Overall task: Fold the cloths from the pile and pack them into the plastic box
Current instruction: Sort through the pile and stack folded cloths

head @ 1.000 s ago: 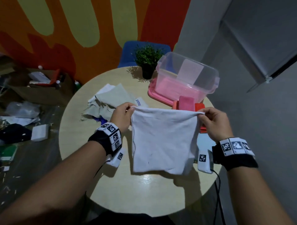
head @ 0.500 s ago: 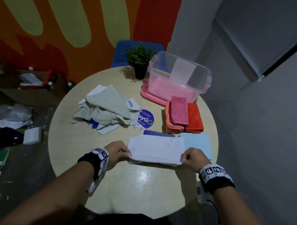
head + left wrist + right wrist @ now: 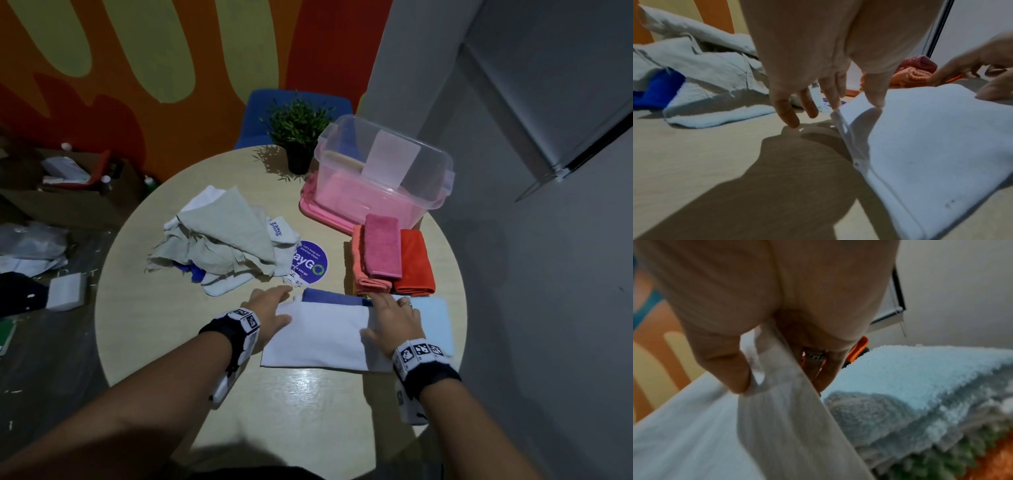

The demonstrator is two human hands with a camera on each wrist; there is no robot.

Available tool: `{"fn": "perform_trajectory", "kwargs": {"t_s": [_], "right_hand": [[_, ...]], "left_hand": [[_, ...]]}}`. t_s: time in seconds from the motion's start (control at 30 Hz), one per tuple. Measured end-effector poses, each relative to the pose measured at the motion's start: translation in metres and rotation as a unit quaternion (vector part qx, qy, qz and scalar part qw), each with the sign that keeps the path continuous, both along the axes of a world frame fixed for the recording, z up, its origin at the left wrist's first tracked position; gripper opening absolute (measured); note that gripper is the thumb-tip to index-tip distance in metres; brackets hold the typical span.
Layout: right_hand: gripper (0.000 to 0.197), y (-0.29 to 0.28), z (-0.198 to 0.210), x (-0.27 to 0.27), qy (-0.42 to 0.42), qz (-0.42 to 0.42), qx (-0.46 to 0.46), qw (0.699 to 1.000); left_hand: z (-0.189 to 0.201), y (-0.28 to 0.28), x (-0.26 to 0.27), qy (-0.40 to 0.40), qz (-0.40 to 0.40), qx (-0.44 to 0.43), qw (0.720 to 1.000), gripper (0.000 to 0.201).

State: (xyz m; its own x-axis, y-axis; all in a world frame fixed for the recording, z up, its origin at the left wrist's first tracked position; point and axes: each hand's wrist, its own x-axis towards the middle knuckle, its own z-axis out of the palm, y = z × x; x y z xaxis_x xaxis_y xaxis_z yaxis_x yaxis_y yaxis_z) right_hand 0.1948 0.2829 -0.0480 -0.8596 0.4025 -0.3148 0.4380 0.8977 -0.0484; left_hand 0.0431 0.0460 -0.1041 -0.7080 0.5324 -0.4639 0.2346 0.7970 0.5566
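Note:
A white cloth (image 3: 318, 337) lies folded flat on the round table (image 3: 164, 325), over a dark blue cloth (image 3: 332, 296) and a light blue cloth (image 3: 433, 318). My left hand (image 3: 274, 301) has straight fingers that touch the white cloth's far left corner (image 3: 859, 107). My right hand (image 3: 394, 318) lies on the cloth's right end. In the right wrist view its thumb and fingers (image 3: 731, 369) pinch a fold of the white cloth (image 3: 789, 402). The unfolded pile (image 3: 222, 240) sits at the left. The clear plastic box (image 3: 342, 150) stands at the far right.
Folded pink, orange and red cloths (image 3: 390, 260) are stacked between the box and my right hand. The box rests on a pink lid (image 3: 318, 212). A potted plant (image 3: 298, 130) and a blue chair (image 3: 260, 113) are behind. A purple sticker (image 3: 310, 263) lies beside the pile.
The white cloth, held up in the air a second ago, now lies folded on the table. My left hand has let go of its corner and straightened; both hands have moved to the far edge.

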Motion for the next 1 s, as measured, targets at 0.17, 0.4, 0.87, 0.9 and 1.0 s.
{"fn": "perform_trajectory", "kwargs": {"t_s": [0.17,0.4,0.87,0.9,1.0], "right_hand": [[0.038,-0.004,-0.007,-0.007,-0.045,-0.03,0.041,0.998],[0.011,0.011,0.015,0.015,0.18,-0.131,-0.313,0.923],[0.021,-0.001,0.021,0.004,0.321,-0.243,-0.345,0.848],[0.02,0.0,0.02,0.004,0.313,-0.245,-0.321,0.859],[0.022,-0.001,0.025,0.0,0.289,-0.236,-0.239,0.897]], "left_hand": [[0.004,0.004,-0.003,-0.027,-0.059,-0.11,0.992,0.037],[0.012,-0.023,0.01,-0.201,0.203,0.245,0.927,0.01],[0.056,0.002,0.013,-0.108,0.241,0.325,0.908,0.023],[0.057,0.003,0.014,-0.088,0.236,0.313,0.916,0.019],[0.061,0.01,0.019,-0.045,0.239,0.269,0.932,0.019]]}}
